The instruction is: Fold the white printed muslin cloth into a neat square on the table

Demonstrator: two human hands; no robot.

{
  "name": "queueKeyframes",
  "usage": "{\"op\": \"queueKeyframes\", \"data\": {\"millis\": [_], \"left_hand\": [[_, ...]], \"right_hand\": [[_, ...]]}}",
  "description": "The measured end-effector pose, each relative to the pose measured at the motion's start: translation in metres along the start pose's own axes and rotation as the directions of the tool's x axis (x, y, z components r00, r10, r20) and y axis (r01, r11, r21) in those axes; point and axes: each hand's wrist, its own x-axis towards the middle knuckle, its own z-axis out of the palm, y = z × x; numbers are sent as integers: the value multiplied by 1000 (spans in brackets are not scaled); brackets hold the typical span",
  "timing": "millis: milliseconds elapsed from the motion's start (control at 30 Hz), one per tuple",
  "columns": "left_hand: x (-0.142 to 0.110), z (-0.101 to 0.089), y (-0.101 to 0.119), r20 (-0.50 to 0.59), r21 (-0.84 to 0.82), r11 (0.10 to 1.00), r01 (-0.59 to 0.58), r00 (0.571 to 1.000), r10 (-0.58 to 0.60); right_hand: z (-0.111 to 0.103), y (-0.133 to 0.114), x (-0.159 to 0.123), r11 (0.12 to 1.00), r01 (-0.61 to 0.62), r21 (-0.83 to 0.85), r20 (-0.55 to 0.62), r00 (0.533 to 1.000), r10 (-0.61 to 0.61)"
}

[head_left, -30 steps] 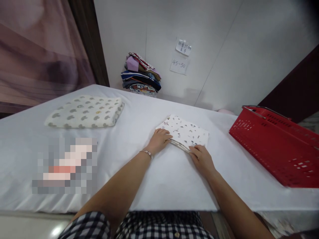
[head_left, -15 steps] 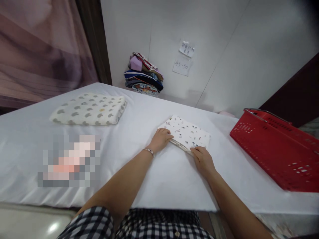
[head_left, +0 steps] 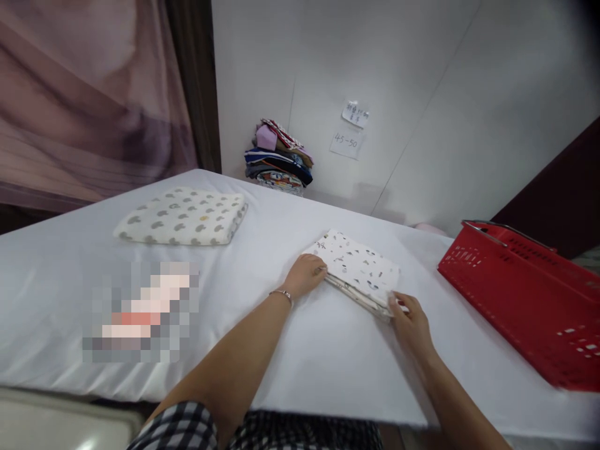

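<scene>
Cloth (head_left: 359, 265) lies folded on worktop (head_left: 323, 362), left of basket (head_left: 515, 300). Right hand (head_left: 412, 322): fingers clamped on end nearer basket. Left hand (head_left: 304, 276): fingers clamped on end farther off. Blanket (head_left: 187, 219) well apart from basket.

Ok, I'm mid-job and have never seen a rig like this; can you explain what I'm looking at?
There is no machine: you see a person's bare left hand and right hand. Every picture comes from one camera worn on that person's head, looking forward and down.

On the white cloth-covered table lie a folded cream fabric with grey mouse-head shapes, towards the left, and a smaller folded white fabric with small dark motifs, nearer the middle. A red plastic basket stands at the right. A pixelated patch hides whatever is at the near left.

The left hand's grip is at the white fabric's near left corner; the right hand's grip pinches its near right corner.
</scene>
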Motion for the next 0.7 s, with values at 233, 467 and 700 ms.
{"op": "queueKeyframes", "data": {"millis": [233,467,700], "left_hand": [[2,-2,-5,-179,39,960,276,948,-265],[0,-5,-11,-28,-77,824,562,825,-565],[-3,-13,11,83,43,857,514,853,-515]], "right_hand": [[-12,-17,22,887,-460,42,251,864,437],[5,-36,16,884,-460,-82,383,804,454],[-24,20,51,938,-341,-53,234,909,344]]}}
